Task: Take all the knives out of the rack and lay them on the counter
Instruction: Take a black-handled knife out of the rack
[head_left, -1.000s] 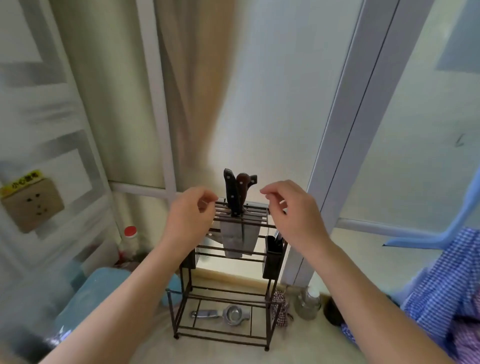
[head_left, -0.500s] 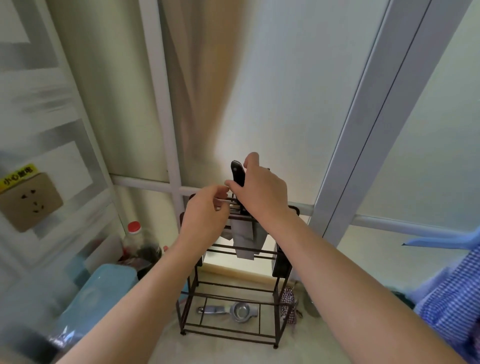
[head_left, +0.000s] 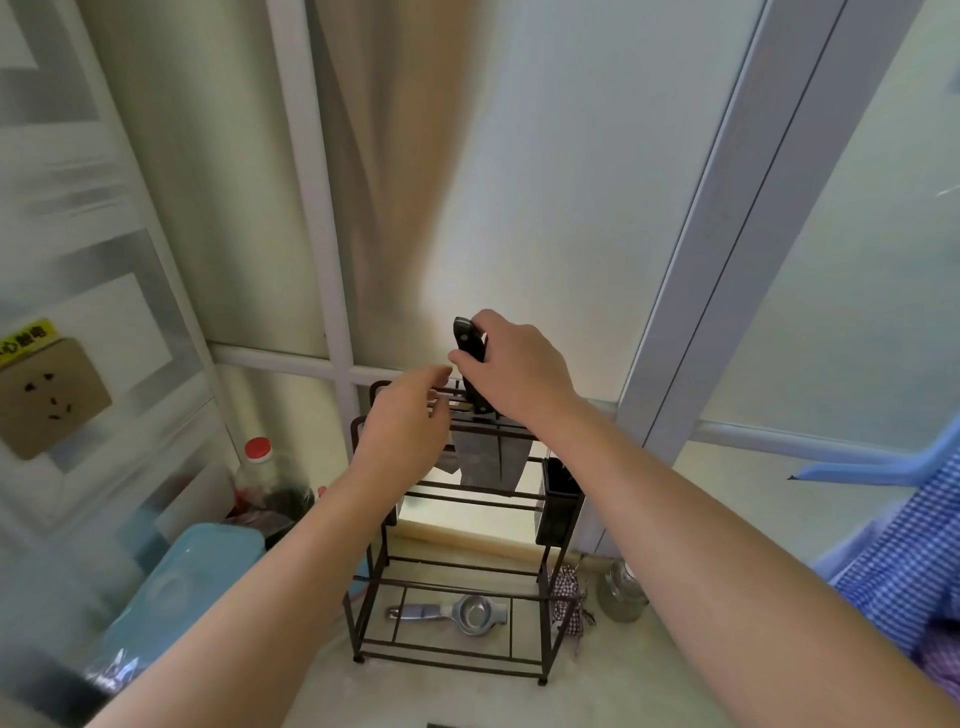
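At the top of the rack (head_left: 457, 571), the right hand (head_left: 514, 371) is wrapped around the black handle (head_left: 466, 340) of a knife (head_left: 480, 457). The fingers are curled shut on the handle. The blade hangs down between the thin bars, next to another wide blade (head_left: 511, 462). None of the knives are on the counter (head_left: 649, 675) yet.

The left hand (head_left: 408, 428) rests on the top bars with its fingers loosely bent. It looks like it is steadying the rack, but I cannot tell if it pinches anything.

The knife looks stiff and a bit heavy, because the blade is broad, flat, gray metal. The edge is sharp, so the handle is the safe place to hold. I think it should be pulled straight up so it does not catch on the bars. The rack is made of thin dark wire and looks light, so it could tip.
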